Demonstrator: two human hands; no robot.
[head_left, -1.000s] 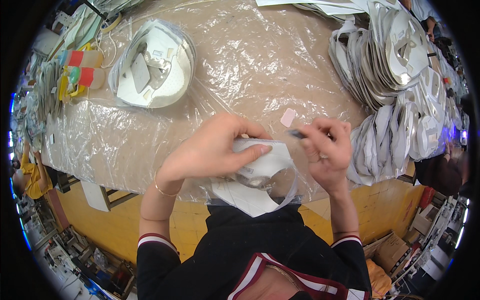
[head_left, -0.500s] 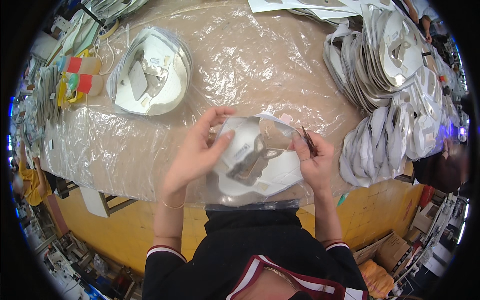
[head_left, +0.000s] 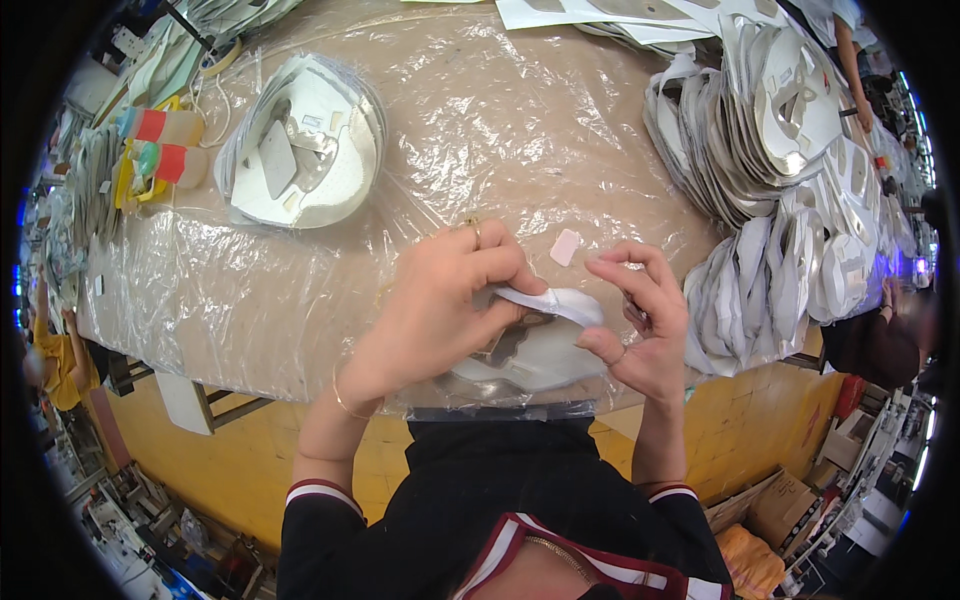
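Observation:
A white and silver shoe upper [head_left: 545, 365] lies flexed in front of me at the table's near edge. My left hand [head_left: 450, 300] pinches its folded-up edge between thumb and fingers. To the right, my right hand [head_left: 645, 325] has its thumb and index finger spread apart beside that edge. A dark bit shows among its curled lower fingers, where the small thread snips are mostly hidden. Just beyond the upper, a small pink block [head_left: 565, 247] rests on the plastic-covered table [head_left: 480, 130].
A stack of white uppers [head_left: 300, 145] stands at the far left, beside bottles with red labels [head_left: 170, 165]. Taller piles of uppers [head_left: 745, 130] crowd the right side. White sheets [head_left: 610, 15] lie at the back. Another person's arm [head_left: 852, 75] shows at the far right.
My left hand has moved right and folded the upper's edge over. My right hand's thumb and index finger have spread off the edge; the snips' blades no longer show. The pink block is now uncovered.

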